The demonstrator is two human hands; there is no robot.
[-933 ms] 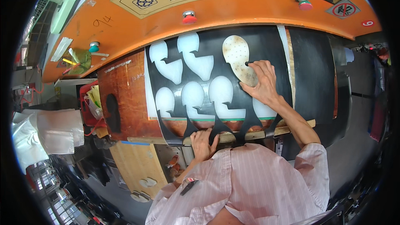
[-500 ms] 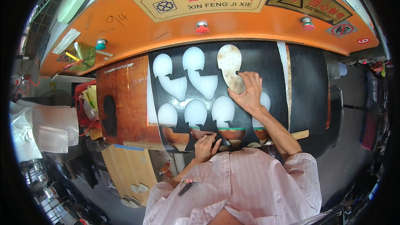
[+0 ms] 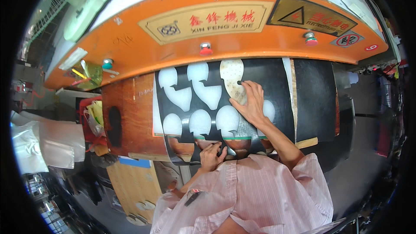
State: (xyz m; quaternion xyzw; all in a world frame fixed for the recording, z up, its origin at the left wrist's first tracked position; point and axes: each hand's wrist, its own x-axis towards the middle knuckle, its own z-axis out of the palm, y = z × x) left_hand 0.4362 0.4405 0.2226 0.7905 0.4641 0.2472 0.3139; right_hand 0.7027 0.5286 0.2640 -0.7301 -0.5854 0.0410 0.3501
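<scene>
A black sheet [image 3: 277,91] lies in front of me, with several sole-shaped and rounded cutouts showing white and brown beneath. On its far part rests a whitish, brown-speckled sole-shaped cutting die [image 3: 232,73]. My right hand [image 3: 251,103] is closed on the die's near right side, thumb at the lower left and fingers at the notch on the right. The palm hides its near end. At the sheet's near edge, close to my body, my left hand [image 3: 211,157] is closed on the sheet, fingers bent over a strip between cutouts; part of its grip is hidden.
An orange machine beam [image 3: 173,52] with red and green buttons spans the far side. To the left lie a brown board [image 3: 130,117] and a red crate [image 3: 90,123] holding bags. A wooden table [image 3: 132,186] stands at lower left. A dark board [image 3: 314,99] is on the right.
The view has tilted, so the whole scene sits lower. My right hand and the die have shifted slightly left over the sheet. My left hand stays at the near edge.
</scene>
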